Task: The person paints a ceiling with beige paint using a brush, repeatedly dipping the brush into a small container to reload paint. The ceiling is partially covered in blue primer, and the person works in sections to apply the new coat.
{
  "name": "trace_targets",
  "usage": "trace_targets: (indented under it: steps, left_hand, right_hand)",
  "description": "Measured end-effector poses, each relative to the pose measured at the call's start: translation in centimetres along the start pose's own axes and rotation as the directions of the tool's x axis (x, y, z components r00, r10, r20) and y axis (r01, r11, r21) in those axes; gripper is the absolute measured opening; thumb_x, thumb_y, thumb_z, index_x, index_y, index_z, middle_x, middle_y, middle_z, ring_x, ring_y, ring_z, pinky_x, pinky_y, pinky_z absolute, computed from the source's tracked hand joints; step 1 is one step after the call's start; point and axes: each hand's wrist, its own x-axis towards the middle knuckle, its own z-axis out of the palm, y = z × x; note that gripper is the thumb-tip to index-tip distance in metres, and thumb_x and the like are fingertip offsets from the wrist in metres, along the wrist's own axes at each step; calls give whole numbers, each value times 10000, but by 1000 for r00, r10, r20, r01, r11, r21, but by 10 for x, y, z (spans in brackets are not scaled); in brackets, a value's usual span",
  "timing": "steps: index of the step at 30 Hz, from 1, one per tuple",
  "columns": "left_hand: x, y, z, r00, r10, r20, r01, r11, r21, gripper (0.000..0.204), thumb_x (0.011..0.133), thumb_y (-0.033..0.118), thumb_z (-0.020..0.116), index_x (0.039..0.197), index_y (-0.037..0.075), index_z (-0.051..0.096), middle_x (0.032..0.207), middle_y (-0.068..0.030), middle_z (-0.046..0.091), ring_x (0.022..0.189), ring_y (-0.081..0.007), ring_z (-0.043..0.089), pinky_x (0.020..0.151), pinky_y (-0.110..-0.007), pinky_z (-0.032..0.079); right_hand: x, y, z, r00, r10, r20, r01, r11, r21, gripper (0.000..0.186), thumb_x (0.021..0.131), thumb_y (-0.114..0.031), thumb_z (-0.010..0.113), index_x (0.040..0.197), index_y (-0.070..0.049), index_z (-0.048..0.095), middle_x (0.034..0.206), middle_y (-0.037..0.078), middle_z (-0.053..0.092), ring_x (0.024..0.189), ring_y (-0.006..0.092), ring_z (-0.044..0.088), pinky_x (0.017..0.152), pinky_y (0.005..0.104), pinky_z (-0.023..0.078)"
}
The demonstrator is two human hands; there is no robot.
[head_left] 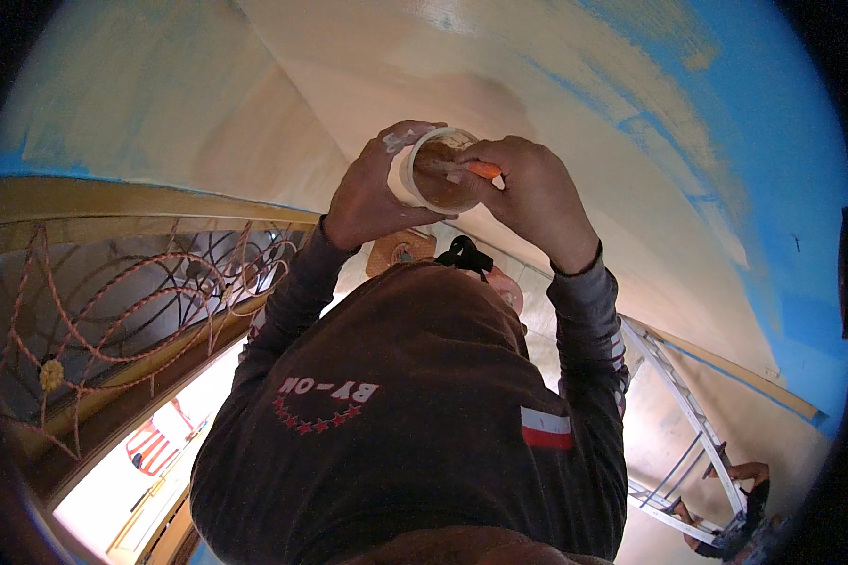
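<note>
My left hand is wrapped round the side of a round white tub, thumb at the far rim and fingers beneath. Whitish smears mark the back of this hand. Brown, wet-looking paint lies inside the tub, which tips so that its mouth shows. In my right hand is a tool with an orange handle, gripped over the tub's right rim. The tool's head reaches into the tub; its kind cannot be made out. Both hands are raised in front of a painted wall.
Blue paint shows around the wall's beige coat. To the left runs a twisted metal grille in a wooden frame, with a red chair beyond and below. A metal ladder stands at lower right, a person's arm beside it.
</note>
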Motion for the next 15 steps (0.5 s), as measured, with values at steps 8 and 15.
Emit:
trace_targets:
  steps: [8,15]
  left_hand:
    - [5,1,4,999,-24,-37,27,997,66,897,606,343,949,1336,59,512,1300,-127,586,1195,-305,576,1035,-416,447]
    - [24,10,1,972,25,-235,34,970,242,906,627,361,949,1315,33,460,1245,-171,611,1114,-300,652,935,-390,540]
  right_hand:
    - [-9,-3,-13,971,208,-114,-182,961,209,206,892,-235,716,983,-51,730,837,139,714,739,262,694,682,349,544]
    - [-32,0,-24,792,482,-374,-159,755,636,181,955,-135,675,988,36,721,839,95,730,749,137,686,686,254,529]
